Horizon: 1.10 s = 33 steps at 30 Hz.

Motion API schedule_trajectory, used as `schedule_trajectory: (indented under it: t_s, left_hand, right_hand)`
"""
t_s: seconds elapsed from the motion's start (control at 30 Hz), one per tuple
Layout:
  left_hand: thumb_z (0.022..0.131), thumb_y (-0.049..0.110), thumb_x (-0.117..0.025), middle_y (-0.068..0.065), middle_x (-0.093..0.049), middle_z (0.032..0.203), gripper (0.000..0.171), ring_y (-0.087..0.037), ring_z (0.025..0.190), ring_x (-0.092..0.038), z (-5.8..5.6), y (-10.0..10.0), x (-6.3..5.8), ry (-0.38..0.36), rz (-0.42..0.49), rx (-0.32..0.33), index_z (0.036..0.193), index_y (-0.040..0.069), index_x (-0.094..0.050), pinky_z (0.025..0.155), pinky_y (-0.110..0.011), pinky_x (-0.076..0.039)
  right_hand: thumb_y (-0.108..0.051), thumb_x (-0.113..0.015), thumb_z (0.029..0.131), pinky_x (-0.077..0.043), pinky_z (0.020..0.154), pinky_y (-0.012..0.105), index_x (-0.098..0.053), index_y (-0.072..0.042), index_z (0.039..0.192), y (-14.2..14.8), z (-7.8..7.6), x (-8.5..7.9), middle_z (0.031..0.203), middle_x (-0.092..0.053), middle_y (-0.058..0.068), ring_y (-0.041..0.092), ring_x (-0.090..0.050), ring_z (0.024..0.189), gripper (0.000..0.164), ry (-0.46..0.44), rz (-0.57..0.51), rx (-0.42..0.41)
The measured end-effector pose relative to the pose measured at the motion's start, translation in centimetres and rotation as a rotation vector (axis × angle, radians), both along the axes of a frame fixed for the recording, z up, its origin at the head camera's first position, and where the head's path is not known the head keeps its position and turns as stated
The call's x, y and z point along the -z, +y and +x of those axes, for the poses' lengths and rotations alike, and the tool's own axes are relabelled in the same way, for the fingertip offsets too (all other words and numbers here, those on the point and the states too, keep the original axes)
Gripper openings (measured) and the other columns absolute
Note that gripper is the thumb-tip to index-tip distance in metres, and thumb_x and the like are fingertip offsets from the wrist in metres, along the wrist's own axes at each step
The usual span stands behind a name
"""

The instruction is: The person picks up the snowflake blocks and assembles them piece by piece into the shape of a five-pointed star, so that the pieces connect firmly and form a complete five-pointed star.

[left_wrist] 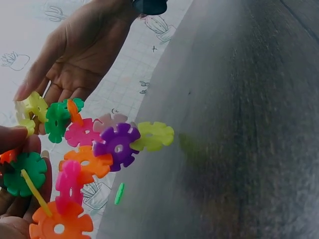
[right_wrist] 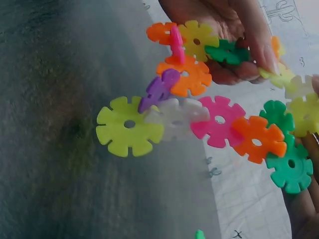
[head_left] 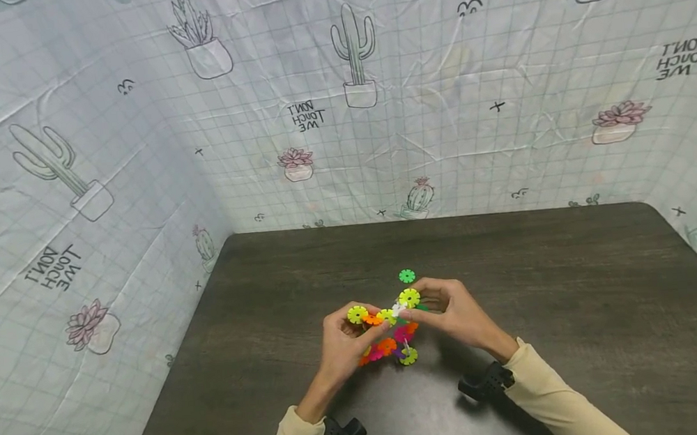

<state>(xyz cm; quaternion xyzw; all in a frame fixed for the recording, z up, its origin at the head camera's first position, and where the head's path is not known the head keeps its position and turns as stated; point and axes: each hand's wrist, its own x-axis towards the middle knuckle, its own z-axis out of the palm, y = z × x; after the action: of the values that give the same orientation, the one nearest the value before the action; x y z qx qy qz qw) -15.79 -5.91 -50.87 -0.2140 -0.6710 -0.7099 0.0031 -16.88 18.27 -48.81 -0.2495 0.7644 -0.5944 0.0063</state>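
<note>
A loop of slotted plastic flower discs (right_wrist: 129, 124), joined edge to edge, hangs between my hands above the table. It has yellow, orange, pink, purple, green and clear white pieces. My left hand (head_left: 344, 344) pinches a yellow disc (head_left: 386, 317) in the upper run between thumb and fingers. From the other side, my right hand (head_left: 459, 315) grips the white disc (head_left: 399, 308) beside it, close to another yellow disc (head_left: 409, 298). The lower run dangles below, with the purple disc (left_wrist: 118, 147) and an end yellow disc (left_wrist: 155, 136) showing in the left wrist view.
One loose green disc (head_left: 407, 275) lies on the dark wooden table (head_left: 254, 289) just beyond my hands. Cloth printed with cacti (head_left: 369, 173) hangs along the back and sides. Each wrist wears a black strap mount (head_left: 487, 383).
</note>
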Motion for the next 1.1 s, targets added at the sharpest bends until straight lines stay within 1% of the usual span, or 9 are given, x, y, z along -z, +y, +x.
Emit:
schedule_trajectory:
  t_s: [0.13, 0.37, 0.47, 0.6, 0.73, 0.87, 0.97, 1.03, 1.1]
  left_hand:
    - [0.09, 0.002, -0.08, -0.029, -0.069, 0.099, 0.019, -0.006, 0.065, -0.056, 0.0, -0.2, 0.0, -0.023, -0.026, -0.028, 0.107, -0.001, -0.072, 0.06, -0.015, -0.052]
    - [0.09, 0.002, -0.08, -0.029, -0.071, 0.102, 0.018, -0.007, 0.077, -0.063, -0.1, -0.2, 0.3, -0.015, -0.033, -0.049, 0.106, -0.002, -0.073, 0.07, -0.019, -0.058]
    - [0.09, 0.003, -0.08, -0.03, -0.07, 0.102, 0.019, -0.007, 0.077, -0.063, -0.2, -0.2, 0.3, -0.019, -0.034, -0.054, 0.106, -0.002, -0.073, 0.07, -0.019, -0.058]
    - [0.09, 0.003, -0.08, -0.029, -0.07, 0.103, 0.02, -0.006, 0.078, -0.062, -0.3, -0.3, 0.3, -0.035, -0.041, -0.058, 0.107, -0.001, -0.072, 0.07, -0.018, -0.057]
    - [0.09, 0.005, -0.081, -0.028, -0.069, 0.103, 0.021, -0.007, 0.077, -0.062, -0.3, -0.6, -0.1, -0.054, -0.04, -0.056, 0.108, 0.0, -0.071, 0.071, -0.018, -0.058]
    - [0.091, 0.008, -0.081, -0.027, -0.068, 0.103, 0.022, -0.008, 0.075, -0.061, -0.3, -1.1, -0.5, -0.068, -0.07, -0.027, 0.109, 0.002, -0.071, 0.069, -0.018, -0.056]
    - [0.091, 0.009, -0.081, -0.024, -0.069, 0.108, 0.025, -0.01, 0.074, -0.062, -0.4, -1.4, -0.9, -0.067, -0.111, 0.018, 0.113, 0.002, -0.071, 0.068, -0.02, -0.056]
    - [0.092, 0.015, -0.081, -0.018, -0.071, 0.113, 0.027, -0.009, 0.078, -0.064, -0.5, -1.6, -1.2, -0.05, -0.187, 0.025, 0.116, 0.005, -0.072, 0.068, -0.022, -0.058]
    - [0.092, 0.024, -0.082, -0.008, -0.074, 0.117, 0.028, -0.008, 0.087, -0.066, -0.6, -1.7, -1.5, -0.034, -0.299, 0.013, 0.117, 0.012, -0.074, 0.077, -0.026, -0.059]
  right_hand:
    - [-0.014, -0.078, 0.095, -0.061, 0.095, 0.031, -0.072, -0.012, 0.114, -0.5, 0.1, 0.6, 0.111, -0.075, 0.008, 0.015, -0.076, 0.102, 0.02, -0.003, -0.026, 0.01]
    - [-0.014, -0.078, 0.095, -0.061, 0.096, 0.036, -0.073, -0.013, 0.113, -1.1, 0.2, 0.9, 0.11, -0.076, 0.008, 0.012, -0.076, 0.103, 0.019, -0.001, -0.025, 0.033]
    - [-0.016, -0.078, 0.095, -0.061, 0.097, 0.035, -0.073, -0.015, 0.115, -1.2, 0.3, 0.7, 0.111, -0.076, 0.006, 0.012, -0.076, 0.104, 0.021, -0.004, -0.011, 0.051]
    - [-0.017, -0.077, 0.096, -0.06, 0.097, 0.029, -0.073, -0.015, 0.119, -1.0, 0.1, 0.6, 0.116, -0.075, 0.006, 0.011, -0.075, 0.106, 0.024, -0.006, 0.013, 0.057]
    - [-0.016, -0.071, 0.101, -0.061, 0.094, 0.026, -0.072, -0.014, 0.119, -0.4, -0.5, 0.5, 0.118, -0.076, 0.008, 0.009, -0.075, 0.106, 0.019, 0.01, 0.006, 0.07]
    - [-0.014, -0.067, 0.103, -0.062, 0.09, 0.031, -0.074, -0.016, 0.11, 0.1, -0.9, 0.6, 0.111, -0.078, 0.005, 0.01, -0.074, 0.1, 0.011, 0.058, 0.027, 0.101]
    - [-0.014, -0.068, 0.102, -0.062, 0.088, 0.032, -0.075, -0.019, 0.106, 0.2, -0.9, 0.5, 0.106, -0.077, 0.002, 0.012, -0.074, 0.096, 0.009, 0.077, 0.046, 0.1]
    - [-0.013, -0.068, 0.102, -0.062, 0.087, 0.031, -0.075, -0.019, 0.105, 0.2, -0.8, 0.4, 0.105, -0.077, 0.003, 0.014, -0.073, 0.095, 0.01, 0.079, 0.044, 0.087]
    - [-0.013, -0.069, 0.102, -0.062, 0.084, 0.031, -0.076, -0.019, 0.105, 0.2, -0.8, 0.4, 0.104, -0.076, 0.003, 0.015, -0.073, 0.093, 0.01, 0.078, 0.045, 0.072]
